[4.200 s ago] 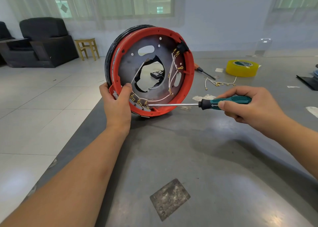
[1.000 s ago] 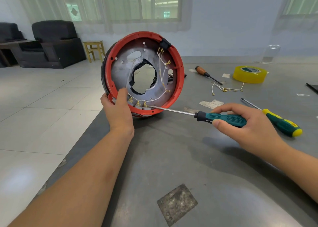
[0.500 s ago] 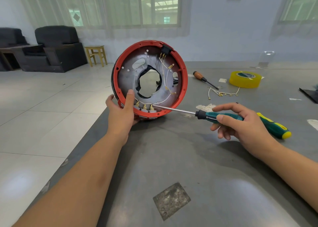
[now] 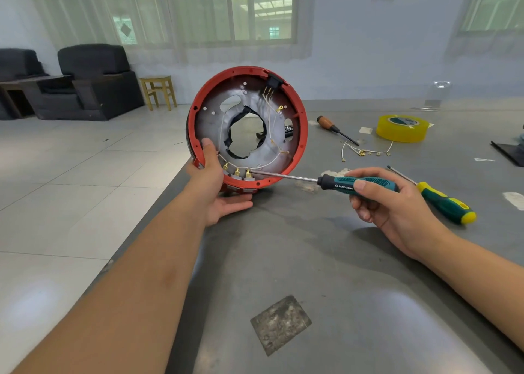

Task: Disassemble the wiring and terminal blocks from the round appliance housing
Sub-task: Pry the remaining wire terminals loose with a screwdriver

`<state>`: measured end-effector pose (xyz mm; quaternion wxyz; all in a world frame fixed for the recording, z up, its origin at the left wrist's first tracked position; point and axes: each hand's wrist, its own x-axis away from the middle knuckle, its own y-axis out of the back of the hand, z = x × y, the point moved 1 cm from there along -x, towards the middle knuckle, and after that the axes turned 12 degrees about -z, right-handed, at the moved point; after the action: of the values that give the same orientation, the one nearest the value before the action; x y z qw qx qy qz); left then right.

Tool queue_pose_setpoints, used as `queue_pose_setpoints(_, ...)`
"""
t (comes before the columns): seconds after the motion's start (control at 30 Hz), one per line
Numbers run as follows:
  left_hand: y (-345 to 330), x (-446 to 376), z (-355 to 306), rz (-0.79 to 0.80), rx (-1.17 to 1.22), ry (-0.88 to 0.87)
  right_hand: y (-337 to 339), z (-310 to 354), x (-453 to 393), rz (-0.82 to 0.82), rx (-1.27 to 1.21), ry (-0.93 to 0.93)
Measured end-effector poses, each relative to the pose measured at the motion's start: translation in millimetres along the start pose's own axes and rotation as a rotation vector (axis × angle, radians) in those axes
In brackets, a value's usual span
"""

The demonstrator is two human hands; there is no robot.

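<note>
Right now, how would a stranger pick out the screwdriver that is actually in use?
Start at the red housing standing on edge on the table. A steel shaft runs from its bottom terminals to the teal screwdriver in the right hand. The wooden-handled and yellow-tipped ones lie untouched.

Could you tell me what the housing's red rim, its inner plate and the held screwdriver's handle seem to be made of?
Red rim: probably moulded plastic, matte and evenly coloured. Inner plate: looks like sheet metal, dull grey with soft sheen and punched holes. Screwdriver handle: likely rubbery teal grip, with dimpled texture, over black plastic; its shaft is bright polished metal.
</note>
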<state>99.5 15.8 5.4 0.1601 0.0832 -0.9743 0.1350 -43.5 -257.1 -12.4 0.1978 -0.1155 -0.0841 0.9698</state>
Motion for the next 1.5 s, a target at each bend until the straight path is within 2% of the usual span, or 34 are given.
queue_pose_setpoints(0.3,6,-13,15,0.135,-0.008,-0.098,-1,0,-1,0.009,0.02,0.001)
queue_pose_setpoints(0.87,19,-14,16,0.384,-0.012,-0.078,3,-4,-5,-0.049,-0.027,0.022)
queue_pose_setpoints(1.5,18,-8,15,0.277,-0.159,-0.116,5,-4,-6,-0.058,-0.03,0.009)
